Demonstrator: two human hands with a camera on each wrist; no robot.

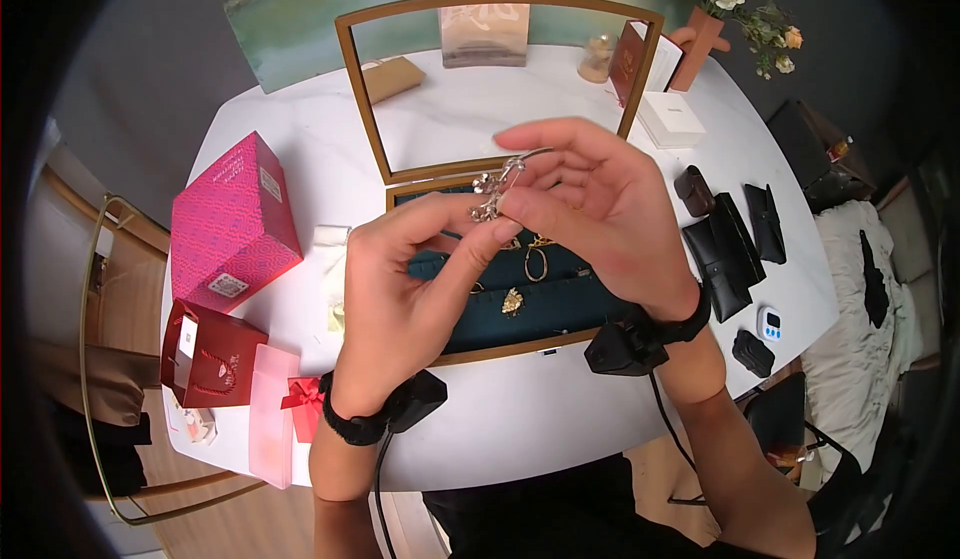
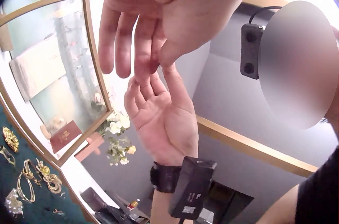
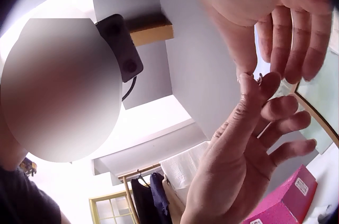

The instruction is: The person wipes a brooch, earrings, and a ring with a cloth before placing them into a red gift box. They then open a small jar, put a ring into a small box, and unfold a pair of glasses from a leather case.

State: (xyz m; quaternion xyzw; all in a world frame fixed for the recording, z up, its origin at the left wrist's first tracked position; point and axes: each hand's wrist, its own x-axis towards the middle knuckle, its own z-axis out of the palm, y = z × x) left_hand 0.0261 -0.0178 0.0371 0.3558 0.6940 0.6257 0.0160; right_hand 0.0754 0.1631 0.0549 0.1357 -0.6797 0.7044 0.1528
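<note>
In the head view, a silver-coloured jewellery piece (image 1: 487, 191) with small rounded ornaments is held up between both hands, above the open jewellery case. The left hand (image 1: 405, 294) pinches its lower part between thumb and index finger. The right hand (image 1: 600, 219) pinches it from the other side, its other fingers loosely bent. Below them, the dark green lining (image 1: 480, 321) carries a gold piece (image 1: 512, 302) and a gold hoop (image 1: 536, 263). In the right wrist view, only a small bit of the piece (image 3: 259, 79) shows at the fingertips.
The case's glass lid (image 1: 352, 79) stands raised behind the hands. At the left are a pink box (image 1: 230, 224), a red gift bag (image 1: 212, 354) and a pink case. At the right lie black pouches (image 1: 715, 269), a white box (image 1: 671, 119) and a small white-and-blue device (image 1: 769, 324).
</note>
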